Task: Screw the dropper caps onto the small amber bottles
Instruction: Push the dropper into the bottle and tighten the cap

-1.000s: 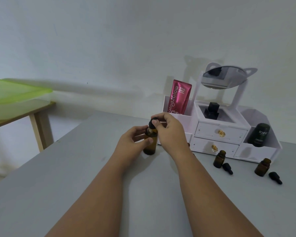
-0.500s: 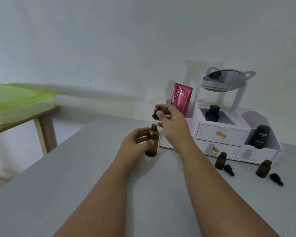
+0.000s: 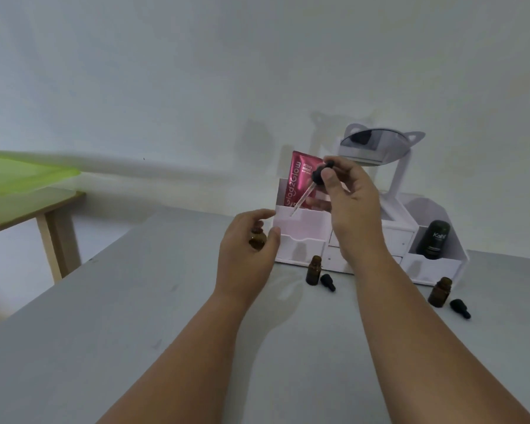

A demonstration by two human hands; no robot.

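My left hand (image 3: 248,255) grips a small amber bottle (image 3: 257,239) with its mouth uncapped, lifted a little off the grey table (image 3: 135,332). My right hand (image 3: 349,194) holds a black dropper cap (image 3: 318,173) above and to the right of the bottle, its glass pipette tilted down to the left, clear of the bottle. Two more uncapped amber bottles stand on the table, one (image 3: 314,270) in the middle and one (image 3: 440,292) at the right. A loose black dropper cap lies beside each of them, one (image 3: 328,281) and the other (image 3: 460,312).
A white cosmetic organiser (image 3: 300,237) with drawers and a tilted mirror (image 3: 377,148) stands at the table's back edge. It holds a pink sachet (image 3: 300,182) and a dark green jar (image 3: 436,240). A wooden side table (image 3: 52,209) with a green lid stands at far left.
My right hand has lifted the dropper cap off the bottle and raised it up and to the right, drawing the pipette out. My left hand has tilted and raised the bottle slightly.
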